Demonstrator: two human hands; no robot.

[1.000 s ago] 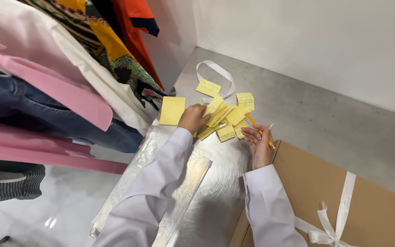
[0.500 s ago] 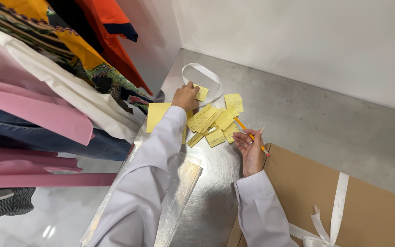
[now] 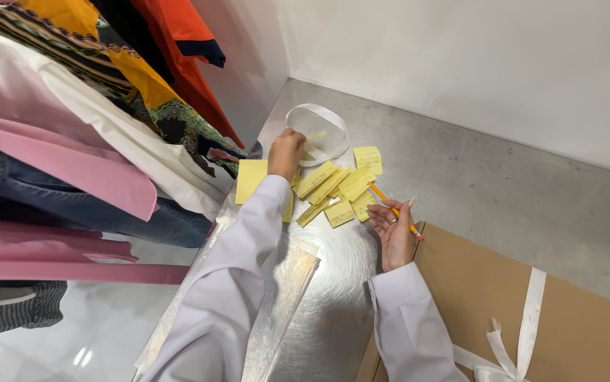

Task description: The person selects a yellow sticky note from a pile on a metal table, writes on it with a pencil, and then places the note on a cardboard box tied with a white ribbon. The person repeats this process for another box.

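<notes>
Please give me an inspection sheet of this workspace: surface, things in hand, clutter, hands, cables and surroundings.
Surface: grey metal table, shiny, set in a white wall corner.
Things in hand: yellow notes scattered; pencil.
Clutter: white ribbon loop, clear plastic sheet, brown box tied with a white ribbon.
Hands: left hand reaches to the note by the loop; right hand has the pencil in its grip.
Cables: nothing seen.
Surroundings: hanging clothes on the left.
</notes>
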